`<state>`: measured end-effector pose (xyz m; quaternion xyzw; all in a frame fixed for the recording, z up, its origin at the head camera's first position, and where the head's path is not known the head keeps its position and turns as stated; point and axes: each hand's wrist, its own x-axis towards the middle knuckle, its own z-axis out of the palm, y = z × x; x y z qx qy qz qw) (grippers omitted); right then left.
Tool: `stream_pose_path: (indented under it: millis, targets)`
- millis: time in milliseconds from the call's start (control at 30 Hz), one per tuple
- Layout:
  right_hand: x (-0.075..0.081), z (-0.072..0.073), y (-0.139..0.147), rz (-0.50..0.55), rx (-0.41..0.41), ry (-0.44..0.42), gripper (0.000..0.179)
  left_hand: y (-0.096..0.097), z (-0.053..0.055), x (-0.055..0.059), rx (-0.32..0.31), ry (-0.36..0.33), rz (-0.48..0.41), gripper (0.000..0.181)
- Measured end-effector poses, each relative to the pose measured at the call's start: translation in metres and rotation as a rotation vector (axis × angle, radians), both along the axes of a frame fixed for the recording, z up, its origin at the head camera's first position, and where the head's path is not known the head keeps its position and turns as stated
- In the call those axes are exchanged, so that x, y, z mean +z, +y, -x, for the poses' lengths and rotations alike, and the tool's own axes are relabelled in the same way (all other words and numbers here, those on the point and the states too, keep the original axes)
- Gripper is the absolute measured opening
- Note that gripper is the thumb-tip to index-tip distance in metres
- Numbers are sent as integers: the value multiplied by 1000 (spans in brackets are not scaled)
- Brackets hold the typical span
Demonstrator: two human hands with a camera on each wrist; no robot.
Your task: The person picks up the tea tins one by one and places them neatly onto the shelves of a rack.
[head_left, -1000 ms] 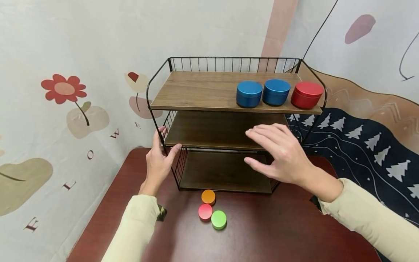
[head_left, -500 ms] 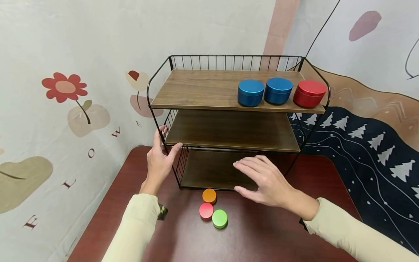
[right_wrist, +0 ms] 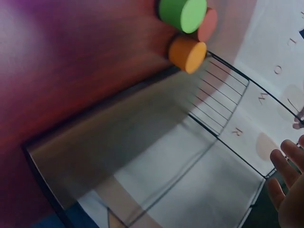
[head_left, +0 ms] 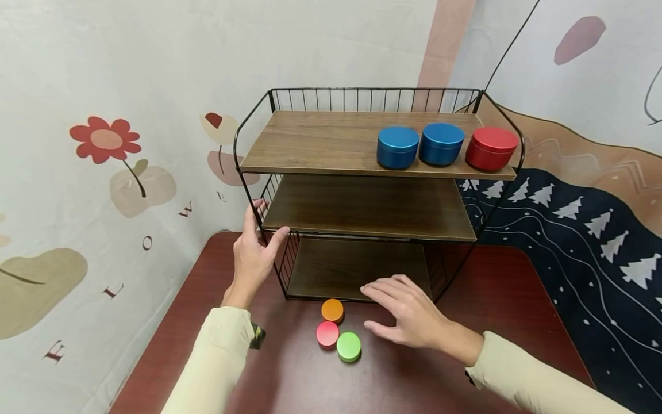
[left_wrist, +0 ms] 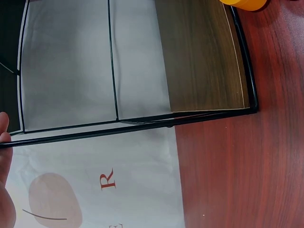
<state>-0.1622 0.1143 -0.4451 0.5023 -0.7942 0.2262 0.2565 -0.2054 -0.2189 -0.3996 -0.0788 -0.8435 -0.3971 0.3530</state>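
Observation:
A three-tier shelf rack [head_left: 331, 144] with wooden boards and black wire sides stands on the table. My left hand [head_left: 251, 259] holds its left front post, thumb in front by the middle board and fingers behind; in the left wrist view, fingers [left_wrist: 4, 137] meet the black rod. My right hand [head_left: 405, 313] hovers over the table in front of the bottom shelf, fingers spread and slightly bent, nothing in it. Left of it on the table sit three small round tins close together: orange [head_left: 333, 311], pinkish red [head_left: 327, 334] and green [head_left: 349, 347].
Two blue tins [head_left: 397, 148] and a larger red tin [head_left: 492, 148] stand in a row on the right of the top board. The reddish-brown table [head_left: 450, 379] lies below. Printed cloth [head_left: 155, 57] hangs behind and at both sides.
My right hand has come down and left, from in front of the middle shelf to over the table near the small tins. My left hand stays on the rack.

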Motion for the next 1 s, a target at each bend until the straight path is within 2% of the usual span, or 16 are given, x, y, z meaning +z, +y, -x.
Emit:
stream_pose_path:
  millis: [167, 400, 633, 1000]
  targets:
    - [-18, -1, -4, -15, -5, -15, 52, 0, -1, 0, 1, 7, -3, 75]
    - [-42, -6, -10, -54, -44, -84, 53, 0, 0, -1, -2, 7, -4, 75]
    - [-69, -13, -14, -41, -56, -129, 55, 0, 1, 0, 0, 26, 11, 72]
    - [-108, -25, -22, -48, -70, -206, 57, 1, 1, -2, 7, 13, 0, 73]
